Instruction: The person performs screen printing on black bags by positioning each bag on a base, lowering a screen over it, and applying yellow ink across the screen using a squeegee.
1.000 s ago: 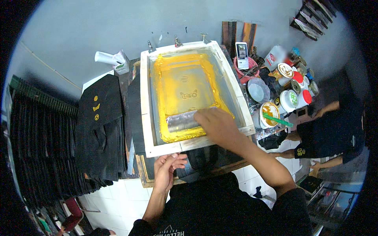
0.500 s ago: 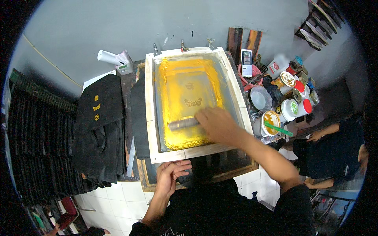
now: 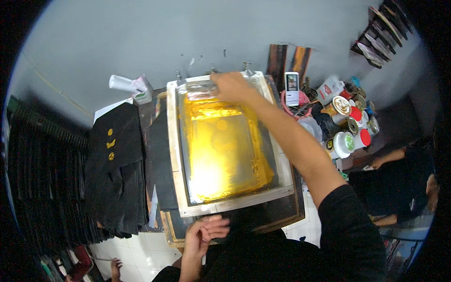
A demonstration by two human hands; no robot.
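A white-framed printing screen (image 3: 174, 165) lies tilted up slightly in front of me, its mesh smeared with yellow ink (image 3: 213, 111). Near the hinged far end, my right hand (image 3: 232, 87) is closed on a squeegee (image 3: 199, 88), which touches the mesh above a thick band of ink. Faint round and shaped designs show through the wet yellow film. Just below the frame's near edge is my left hand (image 3: 206, 231), holding nothing, its fingers loosely apart and a little blurred. Black cloth (image 3: 164, 164) pokes out from under the screen's left side.
A stack of black fabric pieces (image 3: 123, 129) with yellow prints lies left; more black cloth (image 3: 44, 174) hangs beyond. Ink tubs (image 3: 342, 144), cans, a bottle (image 3: 330, 89) and a phone (image 3: 291, 89) crowd the right. Another person (image 3: 390, 188) is at far right.
My right hand has pushed the squeegee from the near part of the screen to its far end. Yellow ink now films over the mesh designs. My left hand stays near the front edge.
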